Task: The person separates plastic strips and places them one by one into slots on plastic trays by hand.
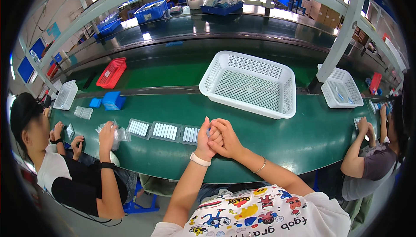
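My left hand, with a white band on its wrist, and my right hand, with a thin bracelet, are pressed together over the green table. Their fingers are closed around each other. A tiny pale bluish bit shows between them, and I cannot tell what it is. Just left of my hands lies a row of three grey trays filled with several white cylinders; the nearest tray touches my left hand's side. A large empty white mesh basket stands beyond my hands.
A person on the left handles clear plastic bags. Another person's hands work at the right. A red basket, blue boxes, two smaller white baskets and a grey frame post stand farther back.
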Demonstrator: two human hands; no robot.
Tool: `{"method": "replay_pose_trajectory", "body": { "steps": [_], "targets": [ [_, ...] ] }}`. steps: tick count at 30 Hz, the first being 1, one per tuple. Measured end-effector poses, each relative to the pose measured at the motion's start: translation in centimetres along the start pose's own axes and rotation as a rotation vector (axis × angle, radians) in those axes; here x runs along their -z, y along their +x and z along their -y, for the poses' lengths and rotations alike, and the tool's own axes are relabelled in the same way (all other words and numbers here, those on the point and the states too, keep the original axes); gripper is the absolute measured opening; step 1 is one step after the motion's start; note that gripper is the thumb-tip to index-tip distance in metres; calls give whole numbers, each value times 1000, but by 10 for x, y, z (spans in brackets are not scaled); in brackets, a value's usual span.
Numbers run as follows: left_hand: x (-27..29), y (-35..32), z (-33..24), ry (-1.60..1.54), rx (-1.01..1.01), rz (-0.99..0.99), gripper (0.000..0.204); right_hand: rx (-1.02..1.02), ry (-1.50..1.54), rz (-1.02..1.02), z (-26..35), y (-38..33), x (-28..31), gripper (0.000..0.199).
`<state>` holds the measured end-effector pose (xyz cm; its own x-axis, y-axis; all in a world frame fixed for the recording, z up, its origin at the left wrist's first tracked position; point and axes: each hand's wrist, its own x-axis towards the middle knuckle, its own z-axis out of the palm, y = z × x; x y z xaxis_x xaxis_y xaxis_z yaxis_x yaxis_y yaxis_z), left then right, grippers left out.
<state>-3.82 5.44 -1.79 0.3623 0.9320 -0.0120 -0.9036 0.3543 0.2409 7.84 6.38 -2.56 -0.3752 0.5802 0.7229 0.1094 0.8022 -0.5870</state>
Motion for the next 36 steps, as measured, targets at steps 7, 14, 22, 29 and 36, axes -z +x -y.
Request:
{"method": "replay_pose_trajectory", "body": {
  "steps": [7, 14, 22, 29, 36],
  "targets": [
    [-3, -3, 4, -14, 22, -25, 51, -8, 11, 14, 1, -3, 3, 62],
    [-44, -2, 11, 58, -95, -553, 51, -36, 33, -7, -2, -2, 3, 59],
    [-49, -4, 6, 0, -3, -486, 51, -18, 47, 5, -3, -1, 3, 58],
    [-30, -4, 6, -20, -1, -476, 51, -62, 88, 43, 0, 0, 6, 59],
    [-18, 3, 4, 65, -39, -379, 52, -81, 87, 20, -2, 1, 4, 57]
  ]
}}
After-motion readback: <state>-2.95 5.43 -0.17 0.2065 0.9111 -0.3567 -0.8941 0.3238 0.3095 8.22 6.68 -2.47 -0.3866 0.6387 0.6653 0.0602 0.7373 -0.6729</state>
